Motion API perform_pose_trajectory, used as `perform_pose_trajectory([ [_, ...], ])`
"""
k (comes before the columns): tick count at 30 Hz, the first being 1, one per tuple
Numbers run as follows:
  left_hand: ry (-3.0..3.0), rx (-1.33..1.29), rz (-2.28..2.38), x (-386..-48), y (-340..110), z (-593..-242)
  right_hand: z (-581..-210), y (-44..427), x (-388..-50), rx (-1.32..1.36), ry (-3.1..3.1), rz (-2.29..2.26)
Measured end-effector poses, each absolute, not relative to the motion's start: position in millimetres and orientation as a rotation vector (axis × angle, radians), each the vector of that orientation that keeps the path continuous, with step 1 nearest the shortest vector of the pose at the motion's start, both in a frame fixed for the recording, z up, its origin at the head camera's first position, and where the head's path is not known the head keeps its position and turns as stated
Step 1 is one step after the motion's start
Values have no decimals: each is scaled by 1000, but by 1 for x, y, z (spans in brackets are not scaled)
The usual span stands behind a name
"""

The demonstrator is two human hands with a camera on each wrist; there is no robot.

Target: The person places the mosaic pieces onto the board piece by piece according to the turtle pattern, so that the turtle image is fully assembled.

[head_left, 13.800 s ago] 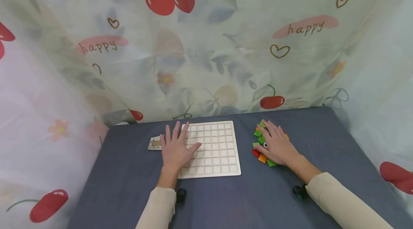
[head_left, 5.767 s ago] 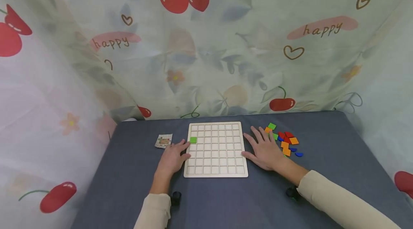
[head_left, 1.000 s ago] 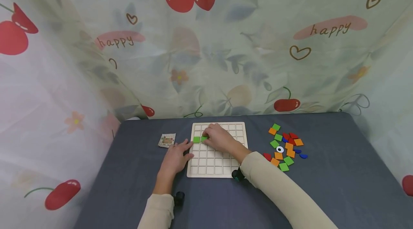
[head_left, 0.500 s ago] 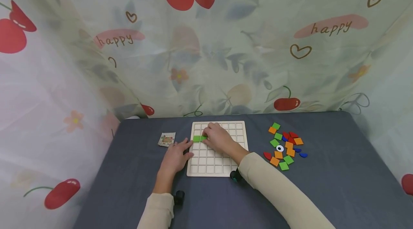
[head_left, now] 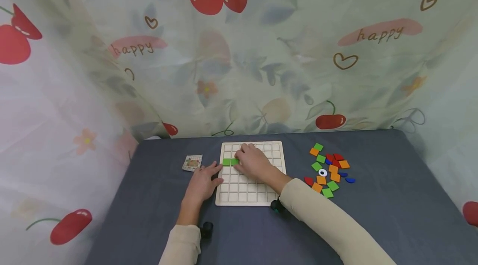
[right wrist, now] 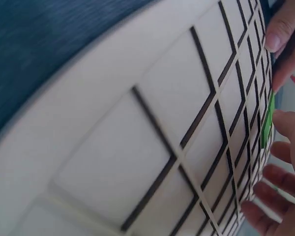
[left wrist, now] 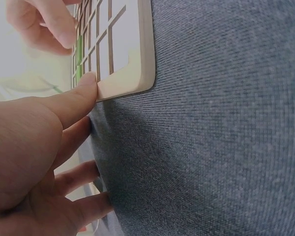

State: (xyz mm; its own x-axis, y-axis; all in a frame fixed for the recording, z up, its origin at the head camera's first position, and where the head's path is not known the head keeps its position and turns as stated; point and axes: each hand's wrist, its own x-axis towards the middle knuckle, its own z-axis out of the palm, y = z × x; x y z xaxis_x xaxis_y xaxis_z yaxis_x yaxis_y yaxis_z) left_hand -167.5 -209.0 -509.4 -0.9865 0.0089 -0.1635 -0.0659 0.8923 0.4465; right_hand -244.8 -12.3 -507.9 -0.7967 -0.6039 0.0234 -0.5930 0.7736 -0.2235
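Note:
The pale gridded board (head_left: 248, 196) lies flat on the table, with two green tiles side by side near its left edge, the left tile (head_left: 226, 162) and the right tile (head_left: 234, 161). My right hand (head_left: 255, 163) reaches over the board and has thumb and finger at opposite sides of the right tile, seen also as green (right wrist: 268, 123) beside my right hand (right wrist: 290, 132) in the right wrist view. My left hand (head_left: 201, 182) rests at the board's left edge; in the left wrist view, the thumb of my left hand (left wrist: 44, 132) touches the board's rim (left wrist: 147, 54).
Right of the board lie loose green, orange, red and blue pieces, among them an orange tile (head_left: 321, 180) and a white ring piece (head_left: 323, 172). A small picture card (head_left: 192, 163) lies left of the board. A printed cloth (head_left: 239, 69) hangs behind the table (head_left: 239, 236).
Since the oldest frame, two green tiles have come onto the board and my right hand has moved left from the loose pieces. Over the last second, the right tile has come level beside the left one.

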Motion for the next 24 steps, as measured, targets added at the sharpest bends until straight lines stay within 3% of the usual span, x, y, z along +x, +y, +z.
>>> perform_pose_trajectory([
  [8, 2905, -54, 690, -167, -208, -510, -508, -4, -237, -1011, 2983, 3],
  [24, 2904, -45, 726, -166, -207, -509, -506, 49, -239, -1030, 3011, -92],
])
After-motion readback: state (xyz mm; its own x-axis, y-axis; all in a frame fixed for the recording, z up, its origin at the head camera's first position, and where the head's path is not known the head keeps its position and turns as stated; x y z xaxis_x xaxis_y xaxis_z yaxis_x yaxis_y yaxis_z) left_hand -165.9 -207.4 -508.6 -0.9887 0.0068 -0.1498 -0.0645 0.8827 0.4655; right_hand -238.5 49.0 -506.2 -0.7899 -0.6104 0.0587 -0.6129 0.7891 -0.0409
